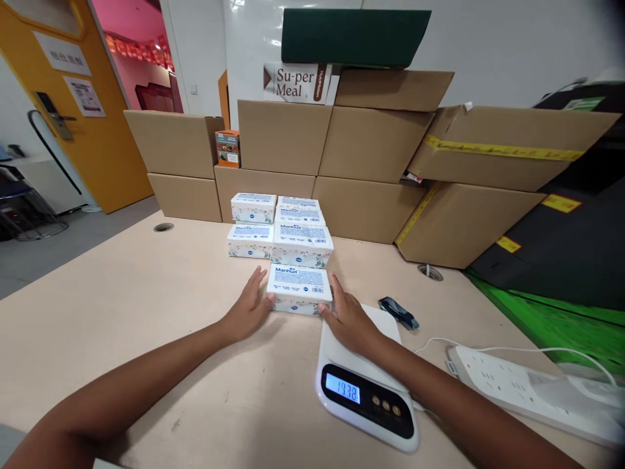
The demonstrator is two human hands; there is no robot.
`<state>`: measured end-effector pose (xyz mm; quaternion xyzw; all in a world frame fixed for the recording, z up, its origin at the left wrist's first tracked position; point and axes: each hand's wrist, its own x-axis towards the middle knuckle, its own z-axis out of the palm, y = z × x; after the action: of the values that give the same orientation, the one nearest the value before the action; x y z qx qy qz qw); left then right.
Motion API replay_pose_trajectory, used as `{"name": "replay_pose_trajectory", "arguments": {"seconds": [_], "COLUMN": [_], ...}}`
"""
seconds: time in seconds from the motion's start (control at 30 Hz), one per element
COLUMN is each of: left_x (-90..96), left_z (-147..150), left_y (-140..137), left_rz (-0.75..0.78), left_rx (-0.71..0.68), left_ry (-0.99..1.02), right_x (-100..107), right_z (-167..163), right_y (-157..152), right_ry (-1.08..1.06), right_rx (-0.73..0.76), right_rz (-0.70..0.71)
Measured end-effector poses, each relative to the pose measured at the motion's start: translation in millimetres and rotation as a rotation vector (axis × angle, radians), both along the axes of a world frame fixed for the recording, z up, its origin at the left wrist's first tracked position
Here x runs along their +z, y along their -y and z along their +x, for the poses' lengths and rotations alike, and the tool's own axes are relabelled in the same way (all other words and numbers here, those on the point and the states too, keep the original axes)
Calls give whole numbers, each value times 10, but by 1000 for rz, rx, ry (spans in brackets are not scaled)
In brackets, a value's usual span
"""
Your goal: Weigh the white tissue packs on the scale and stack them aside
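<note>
Midway between the desk's (146, 293) near and far edges, I've got left hand (248, 307) and right hand (352, 322) grasping the nearest Manhua tissue pack (299, 288) by its short ends, likely light, squashy, slick-wrapped, so I'd hold low with gentle, even pressure.

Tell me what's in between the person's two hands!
A white Manhua pack is between the left hand and the right hand, one hand at each end. The head view shows it.
</note>
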<state>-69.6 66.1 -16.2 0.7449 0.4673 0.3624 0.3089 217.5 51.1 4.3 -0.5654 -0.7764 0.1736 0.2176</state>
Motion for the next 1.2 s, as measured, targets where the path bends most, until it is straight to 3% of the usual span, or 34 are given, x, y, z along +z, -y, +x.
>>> {"name": "replay_pose_trajectory", "arguments": {"seconds": [0.17, 0.23, 0.37, 0.5, 0.63, 0.77, 0.9, 1.03, 1.2], "left_x": [127, 272, 688, 1080, 1209, 1208, 1240, 1315, 1374], "left_z": [-364, -535, -745, -698, -529, -464, -554, -705, -953], "left_y": [-230, -375, -826, -1357, -1613, -1613, -1514, -1327, -982], "left_rz": [131, 185, 218, 172, 60, -1, -69, -130, -101], "left_rx": [150, 152, 162, 138, 140, 164, 166, 185, 177], "left_ry": [-372, -481, -650, -817, -931, -942, -908, -889, -857], "right_x": [-2, -59, -256, -296, -220, -195, -228, -280, -285], "right_z": [341, 607, 1151, 1537, 1754, 1779, 1707, 1687, 1701], "right_y": [254, 494, 934, 1027, 924, 871, 911, 961, 934], "right_ry": [3, 4, -80, -274, -492, -527, -506, -499, -641], "right_rx": [-33, -42, -224, -508, -652, -685, -592, -508, -554], "right_rz": [193, 285, 442, 616, 866, 830, 845, 840, 847]}}
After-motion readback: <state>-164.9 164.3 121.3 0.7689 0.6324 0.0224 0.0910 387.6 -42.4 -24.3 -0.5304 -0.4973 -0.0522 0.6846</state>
